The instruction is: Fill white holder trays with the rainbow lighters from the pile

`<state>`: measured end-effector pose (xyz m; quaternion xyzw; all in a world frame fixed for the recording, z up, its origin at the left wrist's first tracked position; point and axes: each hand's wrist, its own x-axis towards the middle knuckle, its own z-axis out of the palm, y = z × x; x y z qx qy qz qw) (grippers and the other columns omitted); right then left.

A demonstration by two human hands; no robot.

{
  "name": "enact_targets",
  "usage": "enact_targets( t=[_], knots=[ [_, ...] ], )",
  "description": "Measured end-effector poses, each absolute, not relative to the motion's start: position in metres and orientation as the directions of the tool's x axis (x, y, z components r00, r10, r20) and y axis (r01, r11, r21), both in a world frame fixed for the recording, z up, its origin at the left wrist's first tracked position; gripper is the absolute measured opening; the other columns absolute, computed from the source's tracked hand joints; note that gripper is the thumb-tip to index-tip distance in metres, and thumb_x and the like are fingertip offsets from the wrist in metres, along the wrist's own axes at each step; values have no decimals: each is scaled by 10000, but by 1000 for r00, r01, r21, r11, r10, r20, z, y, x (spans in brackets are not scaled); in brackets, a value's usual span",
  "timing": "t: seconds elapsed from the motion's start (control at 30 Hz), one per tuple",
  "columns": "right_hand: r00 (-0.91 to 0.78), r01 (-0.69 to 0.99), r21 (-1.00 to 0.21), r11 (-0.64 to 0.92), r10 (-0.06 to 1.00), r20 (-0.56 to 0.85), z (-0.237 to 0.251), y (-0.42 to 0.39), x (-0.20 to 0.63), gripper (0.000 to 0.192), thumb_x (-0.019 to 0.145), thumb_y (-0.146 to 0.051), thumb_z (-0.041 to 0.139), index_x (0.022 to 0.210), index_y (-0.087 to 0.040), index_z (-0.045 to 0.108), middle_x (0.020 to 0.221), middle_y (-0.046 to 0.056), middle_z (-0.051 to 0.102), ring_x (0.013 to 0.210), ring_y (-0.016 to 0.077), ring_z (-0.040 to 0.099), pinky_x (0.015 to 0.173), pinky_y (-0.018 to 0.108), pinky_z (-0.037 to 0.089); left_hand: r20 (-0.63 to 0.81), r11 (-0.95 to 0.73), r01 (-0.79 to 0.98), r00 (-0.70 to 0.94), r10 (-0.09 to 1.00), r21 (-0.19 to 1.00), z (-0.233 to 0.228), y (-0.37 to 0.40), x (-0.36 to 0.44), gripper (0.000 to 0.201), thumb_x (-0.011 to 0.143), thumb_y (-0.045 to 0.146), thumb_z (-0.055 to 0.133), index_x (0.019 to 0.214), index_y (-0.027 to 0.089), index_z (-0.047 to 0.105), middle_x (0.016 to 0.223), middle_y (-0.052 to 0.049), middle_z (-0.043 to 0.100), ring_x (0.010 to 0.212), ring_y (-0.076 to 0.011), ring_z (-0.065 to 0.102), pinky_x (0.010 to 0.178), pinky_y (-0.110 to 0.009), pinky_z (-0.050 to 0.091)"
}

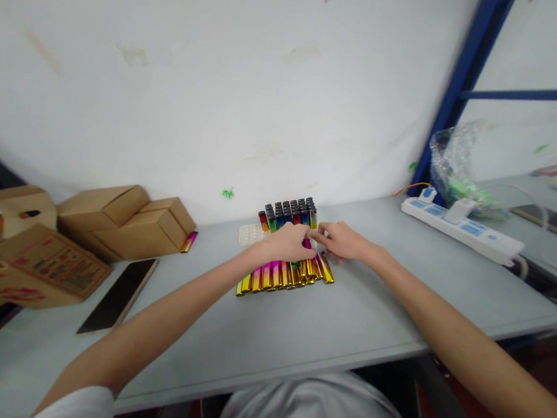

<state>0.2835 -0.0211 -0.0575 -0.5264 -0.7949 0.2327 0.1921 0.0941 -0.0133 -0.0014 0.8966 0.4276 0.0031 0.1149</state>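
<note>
My left hand point(285, 242) reaches in over several shiny gold-and-pink tubes point(271, 276) lying side by side on the table. Between its thumb and fingers shows a magenta metallic tube point(307, 244). Close against it on the right, my right hand point(341, 240) has its fingers bent together at the tube's upper end; what they pinch is too small to make out. Just behind the hands stand rows of upright metallic tubes with black tops point(291, 210), their lower parts partly hidden. A pale tray with round hollows point(250, 234) shows left of these rows.
Cardboard boxes point(126, 218) stand on the left, with a single metallic tube point(189, 242) beside them. An open printed carton point(45, 266) and a dark flat phone-like slab point(118, 295) lie nearer. A white power strip point(462, 230) sits at right by a blue post point(460, 89).
</note>
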Motion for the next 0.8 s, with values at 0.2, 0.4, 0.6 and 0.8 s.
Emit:
enact_targets(
  t=[0.2,0.4,0.6,0.8],
  knots=[
    [-368,709,-665,234,928,-66,-54,-27,279,556,1049,-615,345,900,-145,602,568,40,682,373,146,612,436,243,483,-81,-663,732,678,730,155,-7,-19,97,363,858,400,601,1052,121,730,812,-124,741,806,-277,700,707,-341,498],
    [-355,700,-682,214,932,-71,-56,-27,280,481,1063,-553,362,933,-150,588,592,35,693,353,122,581,398,220,450,-40,-614,759,635,771,216,-4,-12,87,397,838,500,628,965,143,749,724,-91,719,733,-247,678,682,-335,481],
    [-365,730,-636,251,929,-53,-56,-27,283,493,1068,-532,357,849,-155,585,600,42,702,352,111,562,429,223,454,187,-477,802,439,879,359,14,9,37,262,830,424,605,771,192,711,666,-43,701,653,-208,649,648,-317,464],
    [-359,752,-611,247,931,-66,-55,-26,285,508,1057,-557,376,827,-159,592,576,35,692,363,113,568,479,226,477,385,-414,765,234,893,494,-6,47,-11,491,738,387,693,1169,153,659,1070,-113,732,885,-232,700,814,-358,542]
  ],
)
